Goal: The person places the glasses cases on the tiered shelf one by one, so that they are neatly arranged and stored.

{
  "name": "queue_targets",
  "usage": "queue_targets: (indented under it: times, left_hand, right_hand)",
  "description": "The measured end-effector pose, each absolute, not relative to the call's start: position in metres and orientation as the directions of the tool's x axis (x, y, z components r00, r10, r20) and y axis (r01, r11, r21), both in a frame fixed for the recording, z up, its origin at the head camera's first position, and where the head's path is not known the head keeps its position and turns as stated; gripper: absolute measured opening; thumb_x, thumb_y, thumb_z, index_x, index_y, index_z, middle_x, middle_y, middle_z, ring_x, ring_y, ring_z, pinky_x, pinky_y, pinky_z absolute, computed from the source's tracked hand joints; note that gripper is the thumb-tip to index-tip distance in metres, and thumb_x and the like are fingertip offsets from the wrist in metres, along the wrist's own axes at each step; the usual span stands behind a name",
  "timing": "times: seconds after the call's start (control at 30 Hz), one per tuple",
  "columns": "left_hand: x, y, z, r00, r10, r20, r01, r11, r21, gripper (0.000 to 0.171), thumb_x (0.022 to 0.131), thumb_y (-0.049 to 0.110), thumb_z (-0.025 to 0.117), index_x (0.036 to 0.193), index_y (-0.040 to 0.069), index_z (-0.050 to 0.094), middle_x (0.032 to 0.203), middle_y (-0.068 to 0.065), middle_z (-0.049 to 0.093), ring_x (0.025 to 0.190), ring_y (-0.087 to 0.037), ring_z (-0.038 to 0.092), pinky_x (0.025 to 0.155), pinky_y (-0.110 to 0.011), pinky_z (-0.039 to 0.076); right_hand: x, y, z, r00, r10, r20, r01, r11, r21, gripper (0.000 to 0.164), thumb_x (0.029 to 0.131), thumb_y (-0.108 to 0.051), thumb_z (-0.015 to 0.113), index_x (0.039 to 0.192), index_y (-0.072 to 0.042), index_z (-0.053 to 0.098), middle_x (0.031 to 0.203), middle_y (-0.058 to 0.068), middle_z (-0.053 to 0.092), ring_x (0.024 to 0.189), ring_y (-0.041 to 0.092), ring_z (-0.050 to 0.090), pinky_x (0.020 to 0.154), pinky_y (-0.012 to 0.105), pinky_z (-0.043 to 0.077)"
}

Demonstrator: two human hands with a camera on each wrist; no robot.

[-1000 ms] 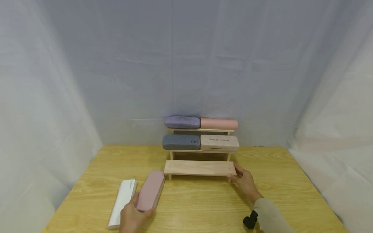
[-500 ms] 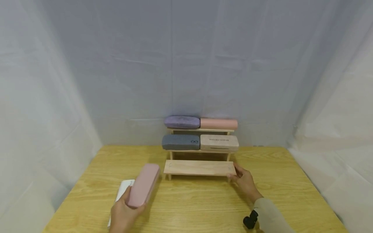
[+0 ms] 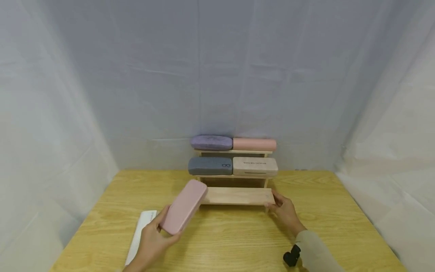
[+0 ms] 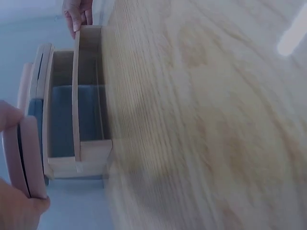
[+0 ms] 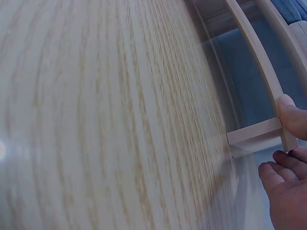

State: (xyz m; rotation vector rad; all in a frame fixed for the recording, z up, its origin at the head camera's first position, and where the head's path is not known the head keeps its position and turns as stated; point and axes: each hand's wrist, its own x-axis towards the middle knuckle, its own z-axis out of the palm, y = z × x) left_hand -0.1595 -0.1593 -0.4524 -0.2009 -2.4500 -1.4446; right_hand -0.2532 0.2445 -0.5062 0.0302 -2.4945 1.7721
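Observation:
My left hand [image 3: 151,238] grips a pink glasses case [image 3: 185,207] by its near end, thumb on one side and fingers on the other. Tilted, the case is held up off the table, and its far end covers the left end of the lowest shelf in the head view. In the left wrist view a dark seam runs along the side of the pink case [image 4: 31,155]. My right hand [image 3: 287,214] pinches the right end of the lowest shelf of a three-tier wooden stand [image 3: 239,195]; the right wrist view shows the thumb on the shelf's front edge.
A white case [image 3: 140,236] lies on the table [image 3: 234,241], partly behind my left hand. On the middle shelf sit a blue case [image 3: 210,166] and a beige case [image 3: 255,166]. The top shelf bears a purple case [image 3: 211,142] and a salmon-pink case [image 3: 255,144].
My left hand has lifted the pink glasses case off the table and carried it towards the left end of the lowest shelf. My right hand has stayed on the stand.

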Motion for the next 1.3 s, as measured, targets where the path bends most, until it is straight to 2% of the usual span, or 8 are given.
queue_targets:
  times: [0.3,0.63,0.83,1.1,1.2,1.3]
  left_hand:
    - [-0.192,-0.127,-0.457,-0.915,0.172,0.364,0.403,0.378,0.834,0.082,0.062,0.002,0.088,0.133,-0.011,0.049,0.133,-0.025,0.053,0.119,-0.038,0.054,0.098,-0.040,0.048]
    - [-0.229,-0.091,-0.460,-0.848,0.429,0.310,0.504,0.474,0.722,0.084,0.066,0.015,0.087,0.136,-0.007,0.048,0.133,-0.024,0.054,0.122,-0.035,0.054,0.100,-0.045,0.047]
    - [-0.252,-0.079,-0.465,-0.799,0.536,0.271,0.541,0.448,0.711,0.085,0.068,0.020,0.086,0.140,-0.003,0.046,0.136,-0.020,0.054,0.121,-0.030,0.055,0.099,-0.046,0.048]
    - [-0.266,-0.078,-0.470,-0.790,0.574,0.215,0.511,0.423,0.749,0.089,0.072,0.030,0.085,0.143,0.001,0.042,0.138,-0.018,0.052,0.118,-0.028,0.055,0.096,-0.045,0.048]
    - [-0.266,-0.079,-0.471,-0.802,0.560,0.208,0.496,0.432,0.753,0.089,0.072,0.032,0.085,0.143,0.001,0.042,0.139,-0.020,0.051,0.120,-0.030,0.054,0.097,-0.047,0.047]
    - [-0.267,-0.080,-0.473,-0.828,0.521,0.207,0.475,0.454,0.754,0.088,0.071,0.031,0.086,0.142,0.000,0.044,0.137,-0.021,0.052,0.119,-0.030,0.056,0.097,-0.045,0.049]
  right_hand:
    - [-0.253,0.245,-0.508,-0.996,0.032,0.078,-0.063,0.327,-0.943,0.069,0.088,-0.007,0.068,0.146,0.005,0.032,0.146,0.028,0.035,0.133,0.037,0.039,0.097,0.029,0.049]
    - [-0.254,0.244,-0.506,-0.995,0.037,0.097,-0.081,0.306,-0.949,0.067,0.087,-0.003,0.069,0.143,0.010,0.034,0.145,0.030,0.034,0.132,0.039,0.038,0.097,0.029,0.048]
    - [-0.255,0.243,-0.508,-0.993,0.048,0.109,-0.089,0.314,-0.945,0.066,0.086,0.000,0.068,0.142,0.010,0.036,0.143,0.031,0.037,0.130,0.039,0.041,0.094,0.025,0.050]
    - [-0.256,0.243,-0.510,-0.993,0.035,0.111,-0.097,0.277,-0.956,0.067,0.086,0.001,0.068,0.143,0.011,0.033,0.144,0.031,0.035,0.130,0.040,0.041,0.090,0.021,0.051]
    - [-0.255,0.243,-0.509,-0.994,0.044,0.102,-0.085,0.282,-0.956,0.067,0.086,0.001,0.068,0.143,0.010,0.034,0.145,0.030,0.035,0.131,0.038,0.041,0.092,0.022,0.050]
    - [-0.255,0.243,-0.508,-0.994,0.041,0.100,-0.083,0.297,-0.951,0.067,0.087,0.001,0.067,0.143,0.010,0.032,0.145,0.029,0.035,0.131,0.037,0.040,0.095,0.025,0.049]
